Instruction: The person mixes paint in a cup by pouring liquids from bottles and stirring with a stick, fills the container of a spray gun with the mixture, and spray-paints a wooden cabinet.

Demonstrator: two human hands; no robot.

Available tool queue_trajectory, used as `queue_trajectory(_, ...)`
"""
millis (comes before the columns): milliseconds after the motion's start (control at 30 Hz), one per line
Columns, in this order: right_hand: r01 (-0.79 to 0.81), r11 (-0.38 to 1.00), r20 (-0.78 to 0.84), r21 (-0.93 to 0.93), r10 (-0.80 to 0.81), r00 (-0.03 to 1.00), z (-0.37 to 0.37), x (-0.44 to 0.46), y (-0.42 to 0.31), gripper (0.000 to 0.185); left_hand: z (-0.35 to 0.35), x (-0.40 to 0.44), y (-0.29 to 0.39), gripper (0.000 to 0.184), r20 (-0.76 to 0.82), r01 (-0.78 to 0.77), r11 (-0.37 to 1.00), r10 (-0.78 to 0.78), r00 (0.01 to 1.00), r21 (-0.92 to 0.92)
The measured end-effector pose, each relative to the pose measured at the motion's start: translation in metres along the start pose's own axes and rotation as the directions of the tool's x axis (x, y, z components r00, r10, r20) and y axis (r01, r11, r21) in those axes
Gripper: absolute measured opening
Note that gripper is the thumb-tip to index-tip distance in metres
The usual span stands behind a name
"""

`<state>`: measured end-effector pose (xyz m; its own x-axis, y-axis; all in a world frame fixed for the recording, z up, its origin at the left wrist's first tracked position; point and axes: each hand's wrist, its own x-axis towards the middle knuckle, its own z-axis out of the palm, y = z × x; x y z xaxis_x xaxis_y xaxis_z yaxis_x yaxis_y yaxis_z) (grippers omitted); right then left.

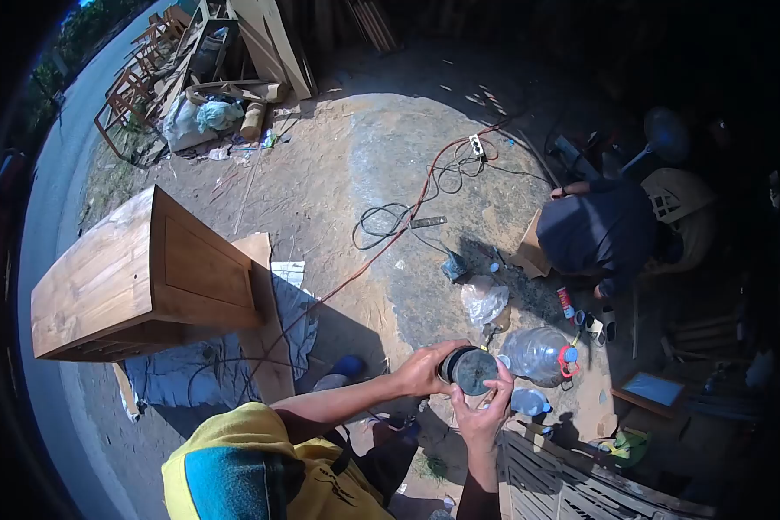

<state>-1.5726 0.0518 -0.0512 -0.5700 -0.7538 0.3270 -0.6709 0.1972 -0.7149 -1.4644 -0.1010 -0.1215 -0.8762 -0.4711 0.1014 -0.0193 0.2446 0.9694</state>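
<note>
Two half-curled hands, left hand (428, 369) and right hand (482, 419), around a dark round container (474, 372).

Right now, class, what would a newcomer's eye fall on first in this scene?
Probably the large wooden cabinet, sunlit at the left. Next, the round container held between left hand and right hand, low, just right of centre. Then the big clear bottle with its blue cap, right of the hands.

Head-worn view from just above the bare left hand (432, 367) and bare right hand (480, 414), forward and down across dusty grey ground (390, 139).
</note>
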Motion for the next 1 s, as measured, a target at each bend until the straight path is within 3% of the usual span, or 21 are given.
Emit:
queue_trajectory(133,0.124,0.992,0.101,0.040,-0.127,0.987,0.003,0.011,-0.048,0.061,-0.043,-0.030,0.043,0.099,-0.123,0.010,1.000,-0.008,0.992,0.017)
queue_trajectory(233,0.240,0.971,0.275,0.014,-0.234,0.932,-0.006,0.023,-0.087,0.070,-0.050,-0.064,0.060,0.099,-0.281,0.003,0.998,0.017,0.960,0.068)
queue_trajectory(300,0.370,0.926,0.400,0.070,-0.366,0.840,-0.010,0.029,-0.101,0.079,-0.050,-0.089,0.067,0.100,-0.365,-0.006,0.994,0.045,0.930,0.108)
queue_trajectory(433,0.440,0.867,0.546,0.234,-0.492,0.678,-0.014,0.035,-0.133,0.083,-0.038,-0.142,0.098,0.103,-0.555,0.078,0.988,0.007,0.832,0.130)
queue_trajectory(500,0.505,0.799,0.604,0.328,-0.588,0.538,-0.018,0.040,-0.176,0.087,-0.030,-0.165,0.102,0.102,-0.685,0.050,0.990,0.054,0.726,0.131)
queue_trajectory(567,0.523,0.766,0.586,0.375,-0.633,0.506,-0.007,0.037,-0.201,0.082,-0.024,-0.185,0.118,0.097,-0.737,0.098,0.987,0.030,0.676,0.131)
queue_trajectory(633,0.673,0.571,0.569,0.470,-0.779,0.263,0.023,0.035,-0.200,0.066,-0.018,-0.203,0.136,0.092,-0.797,0.164,0.977,0.007,0.604,0.133)
queue_trajectory(667,0.565,0.603,0.559,0.563,-0.781,0.277,0.033,0.027,-0.206,0.058,-0.018,-0.214,0.144,0.091,-0.806,0.211,0.977,-0.098,0.584,0.033)
queue_trajectory(767,0.605,0.547,0.517,0.579,-0.820,0.246,0.052,-0.002,-0.224,0.053,-0.015,-0.247,0.156,0.089,-0.876,0.237,0.971,-0.103,0.470,0.013)
queue_trajectory(800,0.599,0.546,0.503,0.585,-0.824,0.260,0.058,-0.014,-0.231,0.053,-0.013,-0.256,0.153,0.089,-0.916,0.251,0.964,-0.020,0.401,0.089)
queue_trajectory(900,0.622,0.533,0.530,0.574,-0.821,0.213,0.068,-0.041,-0.261,0.050,-0.013,-0.291,0.147,0.091,-0.942,0.292,0.955,-0.055,0.331,0.047)
queue_trajectory(967,0.654,0.467,0.495,0.595,-0.854,0.159,0.081,-0.055,-0.284,0.053,-0.018,-0.314,0.147,0.090,-0.967,0.266,0.962,-0.004,0.256,0.067)
queue_trajectory(1000,0.585,0.458,0.488,0.669,-0.865,0.119,0.090,-0.062,-0.294,0.054,-0.022,-0.328,0.157,0.088,-0.976,0.291,0.956,-0.031,0.216,0.034)
